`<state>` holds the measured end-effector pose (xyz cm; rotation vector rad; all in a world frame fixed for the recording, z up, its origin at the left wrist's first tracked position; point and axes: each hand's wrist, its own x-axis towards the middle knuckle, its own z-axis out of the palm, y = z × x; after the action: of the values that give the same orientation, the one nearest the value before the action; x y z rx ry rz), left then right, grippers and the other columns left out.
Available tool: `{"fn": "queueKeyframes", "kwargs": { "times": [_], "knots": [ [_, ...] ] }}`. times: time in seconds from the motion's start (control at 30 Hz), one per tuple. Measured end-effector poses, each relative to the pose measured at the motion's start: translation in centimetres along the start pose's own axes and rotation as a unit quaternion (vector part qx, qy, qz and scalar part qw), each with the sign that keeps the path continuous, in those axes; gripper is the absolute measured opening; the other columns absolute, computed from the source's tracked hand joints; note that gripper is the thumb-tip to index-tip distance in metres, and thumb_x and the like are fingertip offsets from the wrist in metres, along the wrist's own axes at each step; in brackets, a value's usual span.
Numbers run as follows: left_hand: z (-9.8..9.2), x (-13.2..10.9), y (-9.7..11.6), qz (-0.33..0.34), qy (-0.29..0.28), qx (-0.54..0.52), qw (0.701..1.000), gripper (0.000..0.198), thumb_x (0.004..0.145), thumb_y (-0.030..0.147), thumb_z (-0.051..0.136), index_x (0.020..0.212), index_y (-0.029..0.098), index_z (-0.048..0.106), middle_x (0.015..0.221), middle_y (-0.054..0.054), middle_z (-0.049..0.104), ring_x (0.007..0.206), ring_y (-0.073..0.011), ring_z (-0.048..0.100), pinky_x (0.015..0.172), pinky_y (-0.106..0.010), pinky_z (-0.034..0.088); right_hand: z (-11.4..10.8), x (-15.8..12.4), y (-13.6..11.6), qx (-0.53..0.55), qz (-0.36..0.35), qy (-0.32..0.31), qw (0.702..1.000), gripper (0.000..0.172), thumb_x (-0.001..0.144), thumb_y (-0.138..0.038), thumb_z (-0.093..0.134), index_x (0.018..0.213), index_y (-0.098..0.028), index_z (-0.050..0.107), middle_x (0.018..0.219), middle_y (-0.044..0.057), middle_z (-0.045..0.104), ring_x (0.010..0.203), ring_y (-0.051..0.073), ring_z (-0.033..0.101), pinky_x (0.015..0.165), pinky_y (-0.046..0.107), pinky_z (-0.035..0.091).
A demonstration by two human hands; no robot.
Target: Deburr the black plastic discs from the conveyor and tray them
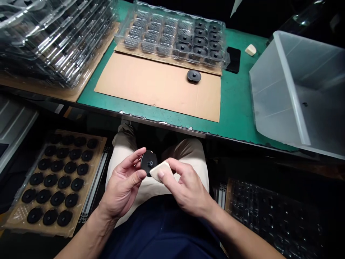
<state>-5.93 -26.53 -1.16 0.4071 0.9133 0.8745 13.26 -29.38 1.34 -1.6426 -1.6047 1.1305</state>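
Note:
Above my lap, my left hand [125, 183] grips a round black disc part [147, 161] by its edge, between thumb and fingers. A small stub stands out of the disc's middle, its face turned toward my right hand. My right hand [185, 183] pinches a cream-coloured wedge-shaped pad [161, 172]. The pad's tip is against or just in front of the disc's lower right side; I cannot tell whether they touch. Another black disc [194, 76] lies on the cardboard sheet [151, 84] on the bench.
A clear tray [172, 54] on the green bench [239, 118] holds black discs at its right. Stacked clear trays [59, 39] stand left, a translucent bin [272, 90] right. Nearby lie a dark flat object [233, 59] and a cream piece [250, 50]. Lower left is a disc-filled tray [88, 187].

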Motion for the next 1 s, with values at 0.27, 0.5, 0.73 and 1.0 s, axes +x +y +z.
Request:
{"fn": "queueKeyframes", "kwargs": {
  "times": [0.27,0.5,0.73,1.0],
  "knots": [
    [-0.9,-0.1,0.5,-0.130,-0.059,0.056,0.988,0.038,0.095,0.036,0.071,0.130,0.022,0.074,0.121,-0.011,0.073,0.103,-0.0174,0.066,0.089,-0.024,0.058,-0.8,0.0,0.5,-0.138,-0.156,0.031,0.978,0.018,0.105,-0.019,0.048,0.100,-0.017,0.065,0.090,0.005,0.058,0.082,0.020,0.048,0.078,0.036,0.035],
    [-1.2,-0.4,-0.8,-0.248,-0.067,-0.010,0.966,0.032,0.097,0.041,0.067,0.099,0.012,0.079,0.089,-0.011,0.070,0.077,-0.0193,0.064,0.064,-0.038,0.066,-1.7,0.4,1.4,-0.156,-0.290,-0.064,0.942,0.027,0.109,-0.022,0.043,0.119,-0.020,0.068,0.105,0.007,0.060,0.089,0.022,0.049,0.079,0.038,0.037],
    [-1.2,-0.2,-0.7,-0.195,-0.057,-0.066,0.977,0.031,0.094,0.035,0.073,0.121,0.021,0.077,0.109,-0.010,0.075,0.091,-0.0190,0.070,0.082,-0.037,0.066,-1.6,0.7,1.5,-0.163,-0.279,-0.004,0.946,0.021,0.108,-0.025,0.048,0.103,-0.018,0.067,0.097,0.006,0.061,0.090,0.022,0.053,0.084,0.039,0.037],
    [-1.0,0.7,-1.3,0.056,-0.040,0.082,0.994,0.064,0.072,0.008,0.089,0.129,0.031,0.074,0.133,-0.004,0.068,0.118,-0.0168,0.063,0.098,-0.020,0.055,0.6,-0.1,-0.5,0.066,0.007,-0.008,0.998,0.025,0.104,-0.029,0.055,0.081,-0.019,0.056,0.072,-0.004,0.051,0.064,0.011,0.045,0.057,0.026,0.031]
  ]
}}
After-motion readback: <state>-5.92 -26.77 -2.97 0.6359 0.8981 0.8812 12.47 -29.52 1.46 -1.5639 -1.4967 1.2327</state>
